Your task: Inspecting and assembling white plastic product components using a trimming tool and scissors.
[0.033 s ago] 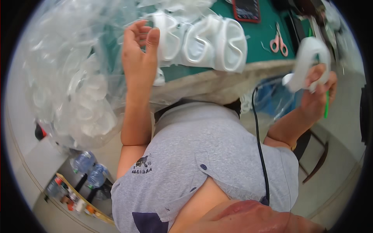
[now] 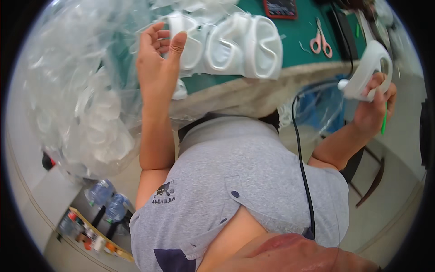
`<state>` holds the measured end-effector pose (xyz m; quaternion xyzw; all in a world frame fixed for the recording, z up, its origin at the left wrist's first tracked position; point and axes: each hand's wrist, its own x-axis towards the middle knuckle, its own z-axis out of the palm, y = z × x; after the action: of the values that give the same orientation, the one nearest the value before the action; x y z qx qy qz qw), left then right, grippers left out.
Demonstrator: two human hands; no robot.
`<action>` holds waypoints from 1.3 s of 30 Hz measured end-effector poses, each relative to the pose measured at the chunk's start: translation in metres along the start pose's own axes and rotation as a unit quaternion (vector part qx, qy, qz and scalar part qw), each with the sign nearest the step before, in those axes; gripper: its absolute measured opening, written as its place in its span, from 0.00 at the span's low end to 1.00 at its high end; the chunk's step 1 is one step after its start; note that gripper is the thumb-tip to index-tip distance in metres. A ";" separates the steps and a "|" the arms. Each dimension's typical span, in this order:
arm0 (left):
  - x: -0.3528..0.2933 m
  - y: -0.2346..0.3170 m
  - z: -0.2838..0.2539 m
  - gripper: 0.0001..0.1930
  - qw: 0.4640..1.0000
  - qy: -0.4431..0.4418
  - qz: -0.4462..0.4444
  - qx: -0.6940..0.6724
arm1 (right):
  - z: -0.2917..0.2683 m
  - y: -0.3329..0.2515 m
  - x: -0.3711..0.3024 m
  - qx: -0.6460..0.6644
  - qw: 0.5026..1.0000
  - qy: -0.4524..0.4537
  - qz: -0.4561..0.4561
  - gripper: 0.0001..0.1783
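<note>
At the right, my right hand [image 2: 374, 109] is closed on a curved white plastic frame [image 2: 358, 81], shaped like a goggle or mask frame. A thin green stick [image 2: 384, 120] sticks out below the same hand. My left hand [image 2: 158, 63] is raised at the table's near edge, thumb apart from the loosely bent fingers. Its fingers are beside the leftmost of several white goggle-shaped frames [image 2: 250, 45] set in a row. Whether they touch it I cannot tell.
Clear plastic bags [image 2: 90, 118] with white pieces fill the left side. On the green table [image 2: 299, 34] lie pink-handled scissors [image 2: 322, 45] and a red-edged dark device [image 2: 281, 8]. A black cable [image 2: 299, 149] hangs in front of me. A blue bag [image 2: 319, 104] sits below the table edge.
My right hand has shifted a little to the right with the white frame, which has turned and looks less blurred. The table's things appear slightly higher and further left in view.
</note>
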<state>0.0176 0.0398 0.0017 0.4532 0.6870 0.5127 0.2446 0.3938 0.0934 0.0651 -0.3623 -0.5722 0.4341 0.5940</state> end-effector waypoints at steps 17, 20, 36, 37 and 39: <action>0.008 0.011 0.006 0.21 0.963 -0.160 -0.069 -0.205 | -0.089 0.053 -0.071 -0.428 0.876 0.044 0.216 0.16; -0.007 0.017 0.004 0.18 0.973 -0.178 -0.005 -0.148 | -0.012 0.015 -0.028 -0.264 0.962 -0.021 0.065 0.15; -0.028 0.021 -0.009 0.18 0.975 -0.146 -0.033 -0.164 | 0.210 0.055 0.076 -0.151 0.821 -0.522 -0.175 0.10; -0.028 0.022 -0.008 0.18 0.972 -0.155 -0.042 -0.174 | 0.208 0.049 0.085 -0.150 0.837 -0.520 -0.075 0.08; -0.027 0.025 -0.006 0.19 0.967 -0.166 -0.052 -0.186 | 0.203 0.048 0.098 -0.133 0.858 -0.493 -0.050 0.09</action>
<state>0.0345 0.0147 0.0240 0.4418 0.5519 0.5357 0.4618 0.1835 0.1878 0.0733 -0.1474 -0.8598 0.4457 0.2011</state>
